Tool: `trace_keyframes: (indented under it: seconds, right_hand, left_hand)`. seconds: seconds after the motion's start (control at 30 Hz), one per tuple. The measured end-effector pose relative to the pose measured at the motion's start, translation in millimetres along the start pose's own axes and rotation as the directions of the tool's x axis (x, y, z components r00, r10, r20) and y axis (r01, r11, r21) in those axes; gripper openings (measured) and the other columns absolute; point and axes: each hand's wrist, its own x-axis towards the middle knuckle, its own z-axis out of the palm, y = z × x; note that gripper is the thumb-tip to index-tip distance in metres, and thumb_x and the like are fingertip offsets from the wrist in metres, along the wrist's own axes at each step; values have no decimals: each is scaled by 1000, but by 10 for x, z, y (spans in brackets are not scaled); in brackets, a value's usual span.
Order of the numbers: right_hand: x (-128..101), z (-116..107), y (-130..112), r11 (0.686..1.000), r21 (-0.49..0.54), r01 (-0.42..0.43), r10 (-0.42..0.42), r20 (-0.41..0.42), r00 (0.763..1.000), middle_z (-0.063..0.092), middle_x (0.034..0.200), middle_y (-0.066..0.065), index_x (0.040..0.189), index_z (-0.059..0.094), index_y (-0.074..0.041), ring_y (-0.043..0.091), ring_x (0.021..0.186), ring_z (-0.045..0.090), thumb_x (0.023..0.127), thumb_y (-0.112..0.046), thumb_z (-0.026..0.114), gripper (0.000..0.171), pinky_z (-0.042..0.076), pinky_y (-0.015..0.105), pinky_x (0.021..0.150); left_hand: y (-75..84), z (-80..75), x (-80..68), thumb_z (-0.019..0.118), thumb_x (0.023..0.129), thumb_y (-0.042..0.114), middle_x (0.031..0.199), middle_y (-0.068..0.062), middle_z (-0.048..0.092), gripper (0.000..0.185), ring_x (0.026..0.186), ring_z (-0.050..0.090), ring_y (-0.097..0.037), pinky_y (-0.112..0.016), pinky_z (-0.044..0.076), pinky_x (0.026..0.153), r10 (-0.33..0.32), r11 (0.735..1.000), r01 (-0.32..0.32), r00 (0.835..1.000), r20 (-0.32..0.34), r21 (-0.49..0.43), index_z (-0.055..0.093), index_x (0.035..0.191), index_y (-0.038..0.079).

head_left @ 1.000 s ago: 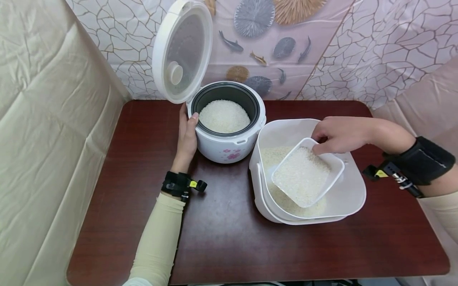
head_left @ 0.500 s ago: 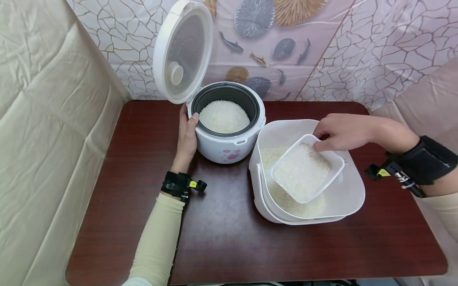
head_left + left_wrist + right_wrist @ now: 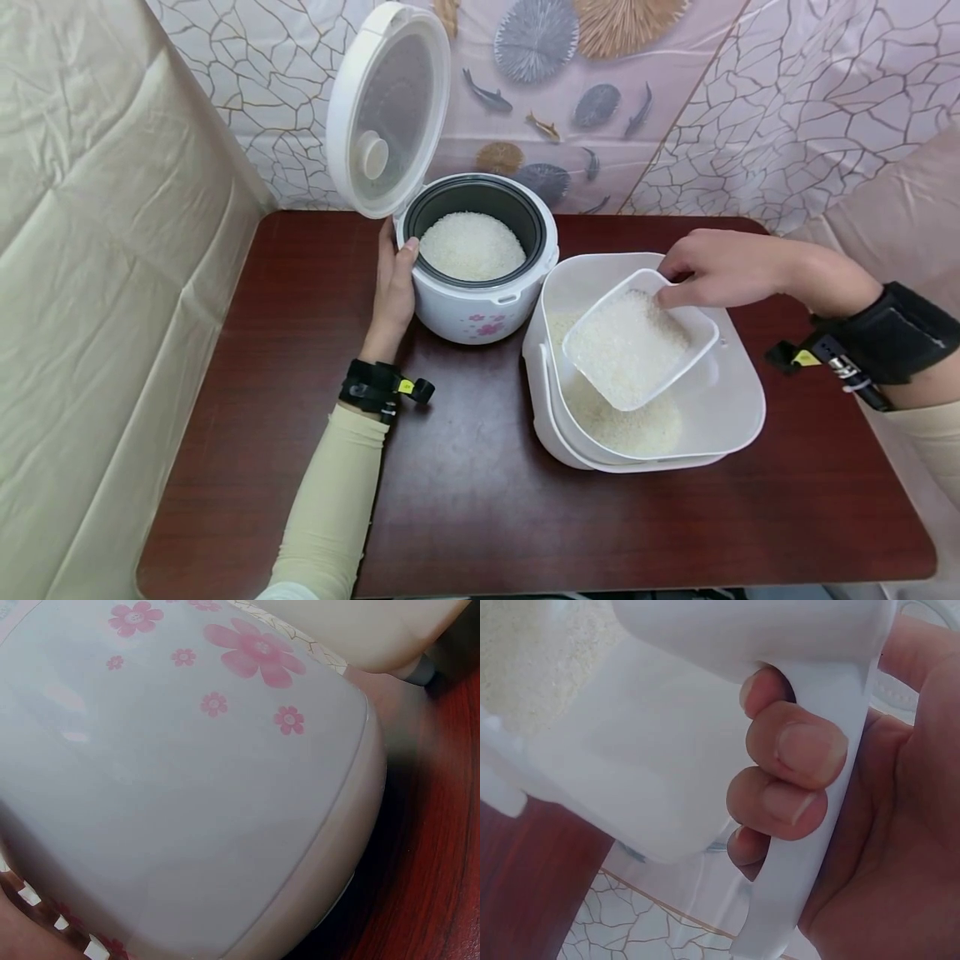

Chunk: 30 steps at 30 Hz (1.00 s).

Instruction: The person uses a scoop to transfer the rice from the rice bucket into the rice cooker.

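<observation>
In the head view, my right hand (image 3: 723,265) grips a white plastic scoop (image 3: 693,354) heaped with white rice. The right wrist view shows fingers (image 3: 799,742) curled round the scoop's handle (image 3: 799,855). The scoop is tilted, held over a white rice bin (image 3: 738,425) with loose rice (image 3: 630,433) at its bottom. My left hand (image 3: 392,287) rests against the left side of a white rice cooker (image 3: 450,312), thumb near the rim and other fingers partly hidden behind it. White rice (image 3: 472,246) lies in the cooker's dark inner pot (image 3: 525,218).
The cooker's lid (image 3: 390,117) stands raised at the back left. Bin and cooker stand side by side on a dark red-brown table (image 3: 465,500). A patterned cloth (image 3: 787,100) hangs behind, and a cream cover (image 3: 97,292) rises on the left.
My right hand has lifted the rice-filled scoop a little, toward the back of the bin, uncovering more of the rice below. My left hand stays against the cooker.
</observation>
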Motion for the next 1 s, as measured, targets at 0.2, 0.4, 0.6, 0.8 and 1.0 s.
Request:
trace_keyframes:
  seconds: [0.2,0.4,0.6,0.8,1.0]
  right_hand:
    - [-7,-53,31,1000,3,-8,8,-31,999,44,64,-16,80,70,-29,3,63,44,96,-26,72,17,37,25,60]
    - [-8,-94,54,999,23,-27,28,-29,999,42,64,-14,78,68,-24,4,61,43,98,-25,70,20,39,26,60]
    - [6,-152,69,999,47,-19,21,-30,999,42,64,-12,80,67,-20,5,61,44,99,-20,68,19,40,27,60]
    - [43,-237,83,998,57,-22,24,-39,999,44,66,-10,86,70,-18,7,63,47,100,-20,67,15,41,27,62]
    - [90,-330,72,999,31,-14,17,-93,996,42,64,-10,80,67,-18,9,63,47,100,-19,66,20,39,28,62]
  left_hand:
    - [-9,-4,3,48,98,44,169,-9,30,86,152,33,-16,-34,24,124,-3,1000,3,1000,3,3,17,168,5]
    - [17,6,0,48,98,42,169,-10,31,84,152,34,-17,-34,25,123,2,1000,-2,1000,2,-2,18,168,5]
    - [43,11,3,47,98,38,170,-14,28,83,153,33,-20,-33,25,123,-10,1000,10,1000,3,-11,16,168,4]
    - [47,2,9,46,98,33,170,-18,28,82,152,34,-23,-34,27,123,-23,1000,23,1000,11,-14,14,167,1]
    - [47,9,-5,47,98,40,170,-11,29,83,152,33,-18,-34,25,123,-6,1000,6,1000,6,-6,17,168,6]
